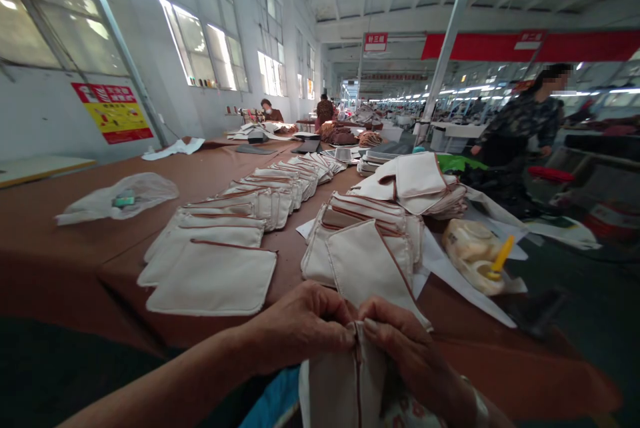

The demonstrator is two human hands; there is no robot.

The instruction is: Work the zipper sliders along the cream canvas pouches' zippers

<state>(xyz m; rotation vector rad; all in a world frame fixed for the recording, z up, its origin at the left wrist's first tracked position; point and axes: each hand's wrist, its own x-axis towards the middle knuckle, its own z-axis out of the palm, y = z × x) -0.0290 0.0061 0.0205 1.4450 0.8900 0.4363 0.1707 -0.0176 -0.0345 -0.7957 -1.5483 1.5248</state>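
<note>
My left hand (305, 325) pinches the top of a cream fabric pouch (330, 391) with brown trim, just left of its middle seam. On the other side of that seam, my right hand (413, 341) grips the same pouch between thumb and fingers. The pouch hangs in front of me at the table's near edge, its lower part cut off by the frame. Just beyond my hands lies a stack of similar cream pieces (367, 258) with brown edges. To the left, a long overlapping row of cream pieces (213, 278) runs away along the table.
A brown-covered table (65, 235) spreads before me. On it are a clear plastic bag (153, 195), another cream pile (423, 181), and a glue container (470, 245) with a yellow stick (501, 256). A person (525, 115) stands at the right; others are farther back.
</note>
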